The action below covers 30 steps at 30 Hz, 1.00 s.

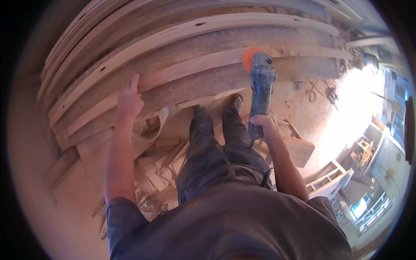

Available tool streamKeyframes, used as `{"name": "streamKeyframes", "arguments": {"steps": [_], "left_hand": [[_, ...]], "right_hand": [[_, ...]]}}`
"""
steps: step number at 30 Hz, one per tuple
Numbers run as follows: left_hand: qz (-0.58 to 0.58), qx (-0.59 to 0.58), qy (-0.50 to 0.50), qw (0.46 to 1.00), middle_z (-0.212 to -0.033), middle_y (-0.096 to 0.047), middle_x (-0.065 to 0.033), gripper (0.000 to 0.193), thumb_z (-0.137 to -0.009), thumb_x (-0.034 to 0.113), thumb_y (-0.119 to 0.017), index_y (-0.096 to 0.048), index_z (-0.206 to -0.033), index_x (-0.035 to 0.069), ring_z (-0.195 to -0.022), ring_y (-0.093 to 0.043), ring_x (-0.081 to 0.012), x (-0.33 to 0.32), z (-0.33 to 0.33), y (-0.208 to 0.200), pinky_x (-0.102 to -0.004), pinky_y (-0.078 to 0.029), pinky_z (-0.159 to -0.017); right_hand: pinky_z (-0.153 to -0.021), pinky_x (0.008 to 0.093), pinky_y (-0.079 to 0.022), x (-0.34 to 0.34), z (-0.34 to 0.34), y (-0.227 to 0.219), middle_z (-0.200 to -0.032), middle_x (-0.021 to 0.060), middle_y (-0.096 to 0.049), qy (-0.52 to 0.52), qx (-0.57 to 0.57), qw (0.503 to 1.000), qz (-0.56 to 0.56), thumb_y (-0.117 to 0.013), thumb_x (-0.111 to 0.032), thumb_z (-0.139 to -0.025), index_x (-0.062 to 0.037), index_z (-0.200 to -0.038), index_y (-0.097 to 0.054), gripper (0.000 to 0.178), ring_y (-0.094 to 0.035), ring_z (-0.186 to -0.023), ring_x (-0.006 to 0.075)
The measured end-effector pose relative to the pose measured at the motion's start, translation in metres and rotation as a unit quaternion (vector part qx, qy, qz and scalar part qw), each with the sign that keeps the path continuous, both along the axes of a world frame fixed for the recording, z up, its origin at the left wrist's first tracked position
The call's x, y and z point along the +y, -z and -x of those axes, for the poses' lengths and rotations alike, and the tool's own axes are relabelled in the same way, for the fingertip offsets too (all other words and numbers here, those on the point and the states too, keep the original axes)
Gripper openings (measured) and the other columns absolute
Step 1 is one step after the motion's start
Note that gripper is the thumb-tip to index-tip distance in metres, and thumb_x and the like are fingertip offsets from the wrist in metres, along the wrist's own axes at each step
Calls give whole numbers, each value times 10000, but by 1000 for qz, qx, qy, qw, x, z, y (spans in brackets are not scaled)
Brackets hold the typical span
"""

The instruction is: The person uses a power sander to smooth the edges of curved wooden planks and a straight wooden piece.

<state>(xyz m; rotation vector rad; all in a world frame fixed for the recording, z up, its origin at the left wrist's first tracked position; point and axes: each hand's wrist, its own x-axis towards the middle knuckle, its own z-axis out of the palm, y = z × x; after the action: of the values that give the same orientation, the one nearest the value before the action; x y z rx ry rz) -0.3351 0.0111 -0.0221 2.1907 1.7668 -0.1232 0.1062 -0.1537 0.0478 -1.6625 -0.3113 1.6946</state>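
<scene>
My right hand (265,125) is closed round the rear of a dark angle grinder (261,89), which points away from me. An orange disc (250,60) at its head lies against or just over a long pale wooden rail (190,66); I cannot tell whether they touch. My left hand (129,99) rests on the same rail farther left, fingers stretched forward along the wood and thumb bent. Below that rail runs a broader, greyer board (195,89).
Several more long beams (173,38) lie side by side beyond. A pale sack (151,127) and stacked wood offcuts (160,171) lie left of my legs. At right are a cable (311,93), a wooden block (299,151), a slatted frame (329,178) and bright light.
</scene>
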Motion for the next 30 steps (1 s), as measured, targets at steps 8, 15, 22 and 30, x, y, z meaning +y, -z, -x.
{"name": "streamKeyframes", "arguments": {"steps": [8, 15, 22, 30], "left_hand": [[-4, -179, -331, 927, -1240, -664, -193, 588, -892, 356, -796, -598, -1308, -9, -1188, -616, -345, -81, 61, -11, -480, -474, -1035], [220, -694, -599, 334, -957, -687, -117, 204, -901, 169, -759, -654, -1011, 32, -895, -681, -255, -89, -43, -48, -405, -568, -831], [255, -647, -562, 448, -786, -693, -87, 189, -799, 151, -791, -695, -887, 14, -693, -685, -206, -93, -78, -28, -369, -557, -680], [249, -623, -527, 522, -739, -677, -72, 175, -804, 162, -785, -688, -806, 16, -681, -686, -203, -95, -128, -45, -352, -557, -680]], "right_hand": [[-589, 330, -539, 28, 140, 11, -758, 83, -667, -178, 51, 983, 11, -756, -47, -663, 20, -971, -613, 346, -660, -621, 190], [-699, 322, -561, 79, 276, 42, -799, 94, -688, -404, 8, 914, -18, -787, -145, -604, 44, -1104, -659, 550, -676, -731, 169], [-762, 303, -563, 59, 227, 46, -868, 101, -710, -416, -67, 902, 90, -803, -137, -568, 46, -1269, -568, 762, -680, -803, 139], [-772, 295, -560, 43, 186, 26, -904, 69, -708, -344, -50, 936, 61, -788, -98, -596, 26, -1131, -638, 570, -677, -838, 130]]}}
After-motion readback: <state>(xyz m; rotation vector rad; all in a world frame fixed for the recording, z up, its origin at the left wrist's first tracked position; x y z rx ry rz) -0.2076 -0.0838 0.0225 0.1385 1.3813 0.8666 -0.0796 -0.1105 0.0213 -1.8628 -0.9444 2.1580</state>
